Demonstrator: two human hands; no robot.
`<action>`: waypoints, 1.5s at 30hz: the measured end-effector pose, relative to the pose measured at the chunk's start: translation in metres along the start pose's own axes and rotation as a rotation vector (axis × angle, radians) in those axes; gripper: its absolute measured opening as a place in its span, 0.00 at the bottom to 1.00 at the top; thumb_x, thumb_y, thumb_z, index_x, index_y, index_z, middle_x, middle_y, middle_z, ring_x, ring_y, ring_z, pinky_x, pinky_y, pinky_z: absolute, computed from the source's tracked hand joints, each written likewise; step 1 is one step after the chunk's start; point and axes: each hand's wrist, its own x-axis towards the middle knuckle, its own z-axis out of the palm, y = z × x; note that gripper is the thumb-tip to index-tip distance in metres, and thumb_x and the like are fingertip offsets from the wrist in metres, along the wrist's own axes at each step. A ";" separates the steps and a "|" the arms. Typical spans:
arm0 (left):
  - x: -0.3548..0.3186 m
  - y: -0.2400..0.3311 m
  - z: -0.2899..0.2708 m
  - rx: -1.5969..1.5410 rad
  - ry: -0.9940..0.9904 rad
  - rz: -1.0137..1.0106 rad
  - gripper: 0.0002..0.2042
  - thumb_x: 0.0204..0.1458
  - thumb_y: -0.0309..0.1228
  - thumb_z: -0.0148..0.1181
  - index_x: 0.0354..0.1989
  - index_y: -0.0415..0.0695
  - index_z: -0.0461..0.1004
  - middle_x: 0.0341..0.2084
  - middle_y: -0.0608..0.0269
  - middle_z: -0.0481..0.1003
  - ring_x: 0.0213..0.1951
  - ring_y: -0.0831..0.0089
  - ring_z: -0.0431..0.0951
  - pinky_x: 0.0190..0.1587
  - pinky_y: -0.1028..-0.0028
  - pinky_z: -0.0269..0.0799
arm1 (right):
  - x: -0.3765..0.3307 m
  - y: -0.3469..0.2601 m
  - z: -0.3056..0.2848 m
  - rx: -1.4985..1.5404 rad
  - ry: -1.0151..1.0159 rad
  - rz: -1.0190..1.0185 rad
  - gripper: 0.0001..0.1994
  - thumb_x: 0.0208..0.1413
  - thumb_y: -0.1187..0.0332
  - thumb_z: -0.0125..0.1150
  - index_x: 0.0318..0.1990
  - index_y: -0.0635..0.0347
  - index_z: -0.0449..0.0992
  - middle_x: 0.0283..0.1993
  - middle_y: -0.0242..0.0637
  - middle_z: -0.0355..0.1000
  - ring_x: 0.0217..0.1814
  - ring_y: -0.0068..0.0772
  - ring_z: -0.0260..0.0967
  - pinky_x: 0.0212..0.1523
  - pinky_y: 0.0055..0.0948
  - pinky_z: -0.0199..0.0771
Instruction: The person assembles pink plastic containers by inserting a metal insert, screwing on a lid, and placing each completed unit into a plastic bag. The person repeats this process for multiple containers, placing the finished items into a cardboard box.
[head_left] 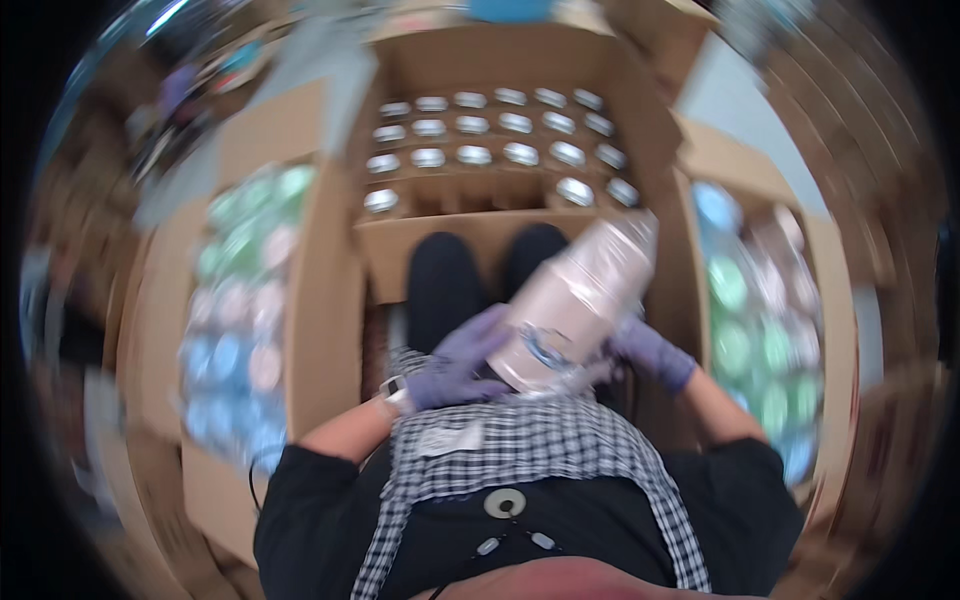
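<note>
A pale pink bottle (570, 300) in a clear plastic wrapper lies tilted over my lap, its narrower end pointing up and to the right. Blue and dark print shows near its lower end. My left hand (462, 362), in a purple glove with a white watch at the wrist, holds the bottle's lower left side. On the other side my right hand (645, 350), gloved alike, grips the bottle near its lower right; the bottle partly hides those fingers.
Ahead stands an open carton (430, 235) with cardboard dividers and several silver-topped containers (473, 155). Open cartons flank me: the left one (325, 290) and right one (835, 330) hold wrapped green, pink and blue items. More cardboard boxes (830, 90) line the right side.
</note>
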 end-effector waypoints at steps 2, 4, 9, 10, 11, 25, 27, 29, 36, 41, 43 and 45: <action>0.022 0.019 -0.020 -0.009 -0.105 -0.152 0.38 0.59 0.39 0.70 0.76 0.39 0.62 0.72 0.40 0.64 0.75 0.45 0.64 0.77 0.56 0.59 | -0.044 0.000 -0.012 0.014 0.254 -0.096 0.12 0.63 0.63 0.63 0.42 0.65 0.82 0.30 0.35 0.81 0.24 0.25 0.78 0.25 0.25 0.79; 0.029 0.009 -0.025 0.031 -0.052 -0.248 0.35 0.58 0.34 0.69 0.73 0.38 0.66 0.67 0.43 0.71 0.66 0.49 0.74 0.70 0.59 0.69 | -0.085 -0.008 -0.049 -0.012 0.533 -0.207 0.14 0.63 0.62 0.65 0.41 0.67 0.83 0.30 0.37 0.82 0.24 0.27 0.80 0.28 0.26 0.82; 0.069 -0.005 -0.049 -0.071 0.234 -0.346 0.31 0.59 0.24 0.61 0.73 0.37 0.66 0.64 0.51 0.75 0.60 0.62 0.79 0.65 0.65 0.74 | -0.174 -0.043 -0.184 -0.331 1.379 -0.243 0.17 0.68 0.63 0.61 0.41 0.73 0.86 0.33 0.47 0.85 0.29 0.33 0.84 0.35 0.32 0.86; 0.073 -0.009 -0.049 -0.076 0.275 -0.363 0.30 0.60 0.23 0.60 0.73 0.37 0.66 0.63 0.53 0.76 0.60 0.63 0.79 0.65 0.66 0.75 | -0.179 -0.039 -0.217 -0.554 1.516 -0.172 0.20 0.66 0.58 0.62 0.39 0.72 0.86 0.35 0.50 0.86 0.27 0.36 0.84 0.37 0.36 0.85; 0.079 -0.010 -0.049 -0.078 0.286 -0.366 0.29 0.60 0.23 0.59 0.73 0.37 0.66 0.63 0.53 0.76 0.59 0.63 0.79 0.64 0.65 0.75 | -0.185 -0.037 -0.244 -0.797 1.607 -0.003 0.24 0.64 0.51 0.63 0.38 0.69 0.86 0.34 0.52 0.85 0.30 0.46 0.84 0.41 0.43 0.83; 0.086 -0.025 -0.058 0.068 0.163 -0.461 0.29 0.63 0.32 0.61 0.72 0.36 0.68 0.62 0.49 0.74 0.59 0.57 0.79 0.64 0.63 0.75 | -0.029 -0.008 -0.380 -1.107 0.213 0.780 0.17 0.55 0.54 0.68 0.40 0.58 0.90 0.39 0.39 0.85 0.37 0.37 0.78 0.42 0.41 0.80; 0.077 -0.030 -0.069 0.115 0.188 -0.516 0.28 0.63 0.32 0.60 0.71 0.36 0.68 0.62 0.49 0.74 0.59 0.57 0.79 0.64 0.62 0.75 | -0.066 -0.070 -0.364 -0.885 0.508 0.729 0.16 0.55 0.54 0.71 0.37 0.59 0.88 0.33 0.35 0.83 0.28 0.32 0.76 0.30 0.33 0.80; 0.082 -0.033 -0.086 0.180 0.202 -0.497 0.26 0.66 0.34 0.58 0.70 0.35 0.69 0.62 0.49 0.75 0.58 0.59 0.80 0.64 0.62 0.74 | -0.117 -0.103 -0.392 -0.716 0.752 0.547 0.18 0.54 0.54 0.71 0.36 0.62 0.87 0.33 0.39 0.84 0.28 0.34 0.79 0.29 0.35 0.79; 0.111 -0.050 -0.095 0.149 0.353 -0.591 0.24 0.65 0.29 0.57 0.68 0.34 0.72 0.61 0.50 0.77 0.59 0.60 0.80 0.64 0.65 0.75 | -0.081 0.004 -0.491 -0.632 1.637 0.723 0.64 0.32 0.38 0.84 0.78 0.56 0.59 0.77 0.62 0.61 0.81 0.57 0.59 0.80 0.45 0.62; 0.128 -0.046 -0.088 0.196 0.115 -0.443 0.23 0.64 0.29 0.59 0.66 0.34 0.73 0.58 0.49 0.77 0.60 0.60 0.79 0.64 0.64 0.75 | -0.157 -0.036 -0.486 -0.843 1.568 0.356 0.57 0.32 0.44 0.83 0.74 0.55 0.65 0.68 0.64 0.72 0.68 0.64 0.73 0.69 0.47 0.75; 0.123 -0.042 -0.093 0.227 0.093 -0.442 0.23 0.64 0.29 0.59 0.66 0.35 0.73 0.57 0.50 0.78 0.61 0.60 0.79 0.65 0.63 0.75 | -0.196 -0.120 -0.414 -1.014 1.637 0.197 0.55 0.34 0.45 0.82 0.72 0.59 0.67 0.63 0.60 0.73 0.64 0.60 0.75 0.63 0.45 0.78; 0.132 -0.041 -0.088 0.051 0.130 -0.481 0.22 0.64 0.27 0.58 0.66 0.36 0.74 0.58 0.51 0.78 0.62 0.61 0.79 0.65 0.63 0.74 | -0.236 -0.170 -0.344 -1.138 1.569 -0.351 0.49 0.42 0.54 0.81 0.74 0.55 0.66 0.62 0.51 0.74 0.63 0.49 0.76 0.63 0.42 0.77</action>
